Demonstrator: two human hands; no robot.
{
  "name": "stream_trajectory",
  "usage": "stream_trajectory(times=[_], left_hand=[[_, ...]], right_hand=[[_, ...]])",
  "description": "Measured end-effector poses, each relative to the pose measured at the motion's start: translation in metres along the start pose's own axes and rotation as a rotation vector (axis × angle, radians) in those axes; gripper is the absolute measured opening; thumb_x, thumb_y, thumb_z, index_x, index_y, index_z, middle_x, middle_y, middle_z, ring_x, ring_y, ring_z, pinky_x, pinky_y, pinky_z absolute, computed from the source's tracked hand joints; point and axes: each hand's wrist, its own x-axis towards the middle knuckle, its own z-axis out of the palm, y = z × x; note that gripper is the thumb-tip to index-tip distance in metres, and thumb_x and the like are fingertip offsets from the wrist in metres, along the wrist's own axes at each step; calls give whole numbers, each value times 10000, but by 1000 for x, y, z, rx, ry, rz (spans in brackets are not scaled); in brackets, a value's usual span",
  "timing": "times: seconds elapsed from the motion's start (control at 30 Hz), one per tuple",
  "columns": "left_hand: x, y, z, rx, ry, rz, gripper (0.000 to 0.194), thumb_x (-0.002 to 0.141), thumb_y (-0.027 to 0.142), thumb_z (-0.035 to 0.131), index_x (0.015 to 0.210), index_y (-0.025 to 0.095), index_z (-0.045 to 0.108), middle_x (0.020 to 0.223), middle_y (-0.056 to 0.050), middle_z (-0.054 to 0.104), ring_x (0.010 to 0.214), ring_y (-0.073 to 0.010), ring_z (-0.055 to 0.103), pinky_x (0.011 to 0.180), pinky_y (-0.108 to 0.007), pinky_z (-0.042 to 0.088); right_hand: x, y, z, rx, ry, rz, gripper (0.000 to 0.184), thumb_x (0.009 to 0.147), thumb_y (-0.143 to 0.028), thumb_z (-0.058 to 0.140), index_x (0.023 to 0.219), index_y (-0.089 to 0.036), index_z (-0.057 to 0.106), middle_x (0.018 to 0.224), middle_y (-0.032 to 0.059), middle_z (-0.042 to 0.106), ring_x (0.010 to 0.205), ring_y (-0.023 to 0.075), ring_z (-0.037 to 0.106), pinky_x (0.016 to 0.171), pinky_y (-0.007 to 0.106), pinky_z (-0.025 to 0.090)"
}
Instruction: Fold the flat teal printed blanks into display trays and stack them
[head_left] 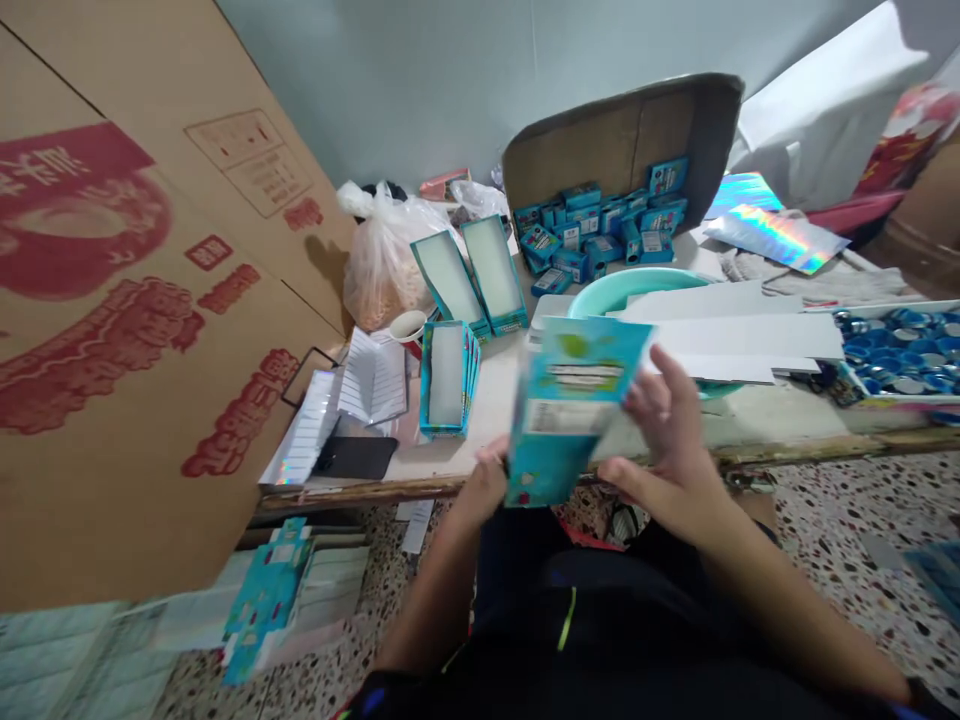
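Note:
A teal printed carton (pixel 566 420), blurred by motion, is held up over the table's front edge. My left hand (pixel 487 490) grips its lower left side; part of the fingers is hidden behind it. At its right side is my right hand (pixel 671 450), thumb and fingers spread apart. The fingertips are close to the carton's edge, and I cannot tell whether they press on it. Left of the carton, several open teal trays (pixel 448 380) stand nested together. Two more open trays (pixel 491 275) lean behind them.
A brown cardboard box (pixel 622 140) holds many small teal boxes. White card blanks (pixel 735 330) lie across a mint basin (pixel 600 292). Blue lids fill a tray (pixel 900 400) at right. A phone (pixel 356 458) and a paper cup (pixel 407 326) sit left, beside a tall carton (pixel 150 300).

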Motion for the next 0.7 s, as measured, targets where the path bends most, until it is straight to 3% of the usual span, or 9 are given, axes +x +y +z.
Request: stream_trajectory(times=[0.07, 0.1, 0.17, 0.23, 0.3, 0.4, 0.57, 0.7], left_hand=[[0, 20, 22, -83, -207, 106, 813, 884, 838, 400, 1264, 173, 674, 1100, -156, 731, 1103, -310, 671, 1025, -468, 532], [1, 29, 32, -146, -239, 140, 800, 899, 798, 448, 1403, 190, 576, 1227, -166, 700, 1183, -313, 649, 1067, -474, 513], [3, 44, 48, -295, -120, 156, 805, 943, 707, 488, 1581, 251, 309, 1401, -162, 616, 1262, -294, 625, 1079, -468, 514], [7, 54, 59, -378, 95, 161, 849, 956, 610, 564, 1615, 303, 126, 1489, -146, 550, 1304, -268, 607, 1081, -441, 518], [13, 58, 64, -362, 280, 169, 822, 947, 550, 619, 1588, 310, 163, 1517, -130, 523, 1337, -250, 580, 1108, -413, 499], [20, 56, 69, -333, 398, 121, 640, 922, 577, 633, 1433, 257, 416, 1415, -112, 597, 1288, -248, 603, 1078, -373, 515], [21, 35, 81, -447, 358, -3, 493, 885, 562, 657, 1243, 236, 564, 1222, -72, 695, 1155, -248, 661, 1038, -394, 536], [20, 10, 90, -541, 249, -1, 553, 877, 539, 682, 1299, 218, 525, 1319, -107, 663, 1241, -279, 632, 1114, -456, 484]], right_hand=[[4, 10, 13, 118, 11, 96, 861, 995, -423, 593, 1638, -363, 23, 1602, 116, 385, 1396, 299, 514, 1142, 530, 495], [5, 15, 18, 151, 44, 139, 833, 1015, -403, 557, 1637, -352, 6, 1589, 123, 405, 1367, 282, 542, 1138, 516, 499], [8, 24, 21, 205, 57, 211, 763, 1038, -376, 509, 1635, -340, 36, 1559, 123, 448, 1339, 260, 565, 1137, 505, 496], [9, 28, 21, 246, -45, 262, 647, 1046, -385, 488, 1614, -326, 184, 1508, 108, 509, 1332, 251, 567, 1123, 488, 503], [6, 30, 23, 266, -131, 287, 520, 1045, -411, 492, 1536, -299, 364, 1436, 95, 570, 1309, 246, 574, 1103, 454, 511], [-4, 30, 31, 295, -111, 293, 381, 1044, -453, 492, 1374, -265, 513, 1238, 66, 659, 1148, 222, 636, 1012, 384, 541], [-25, 45, 44, 259, -78, 292, 305, 1045, -474, 484, 1162, -228, 622, 1105, 57, 671, 1023, 218, 634, 936, 350, 525], [-37, 68, 50, 262, 90, 354, 312, 1015, -465, 552, 1237, -248, 573, 1094, 55, 664, 997, 216, 637, 897, 360, 532]])
